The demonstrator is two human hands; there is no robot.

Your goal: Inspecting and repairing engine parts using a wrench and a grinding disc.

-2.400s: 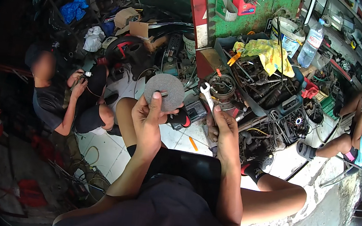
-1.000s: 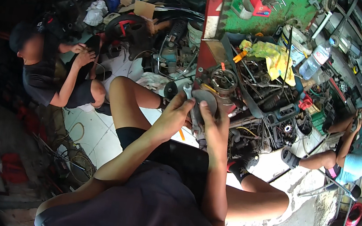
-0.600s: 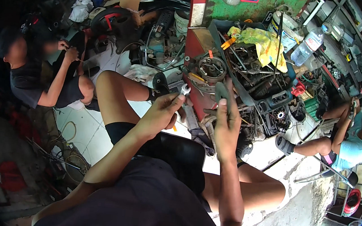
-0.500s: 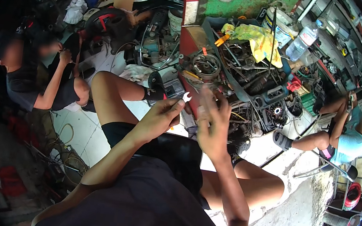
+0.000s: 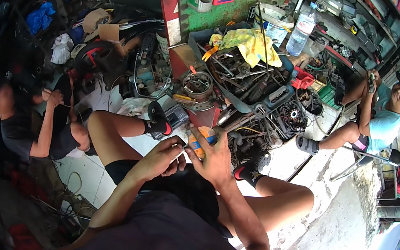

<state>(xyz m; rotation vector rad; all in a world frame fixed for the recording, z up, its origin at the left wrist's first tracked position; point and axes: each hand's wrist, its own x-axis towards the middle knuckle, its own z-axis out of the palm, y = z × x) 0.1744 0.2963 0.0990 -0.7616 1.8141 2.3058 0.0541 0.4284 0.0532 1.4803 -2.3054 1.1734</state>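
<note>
My left hand [image 5: 159,160] is closed around a small silver wrench [image 5: 179,153], mostly hidden by the fingers. Close beside it, my right hand [image 5: 214,160] grips a round orange thing [image 5: 201,140] with a blue and white label, the size of a small tin; I cannot tell exactly what it is. The two hands meet above my lap, their fingertips nearly touching.
Ahead, a tray of tools [image 5: 257,89] carries a yellow cloth [image 5: 249,46]. A round metal bowl [image 5: 197,82] with small parts stands left of it, near a water bottle [image 5: 301,32]. People sit at left [image 5: 20,128] and right [image 5: 380,117].
My right hand, blurred and apart before, now holds the round orange thing and has come next to my left hand. The left hand has lowered slightly and the wrench shows less.
</note>
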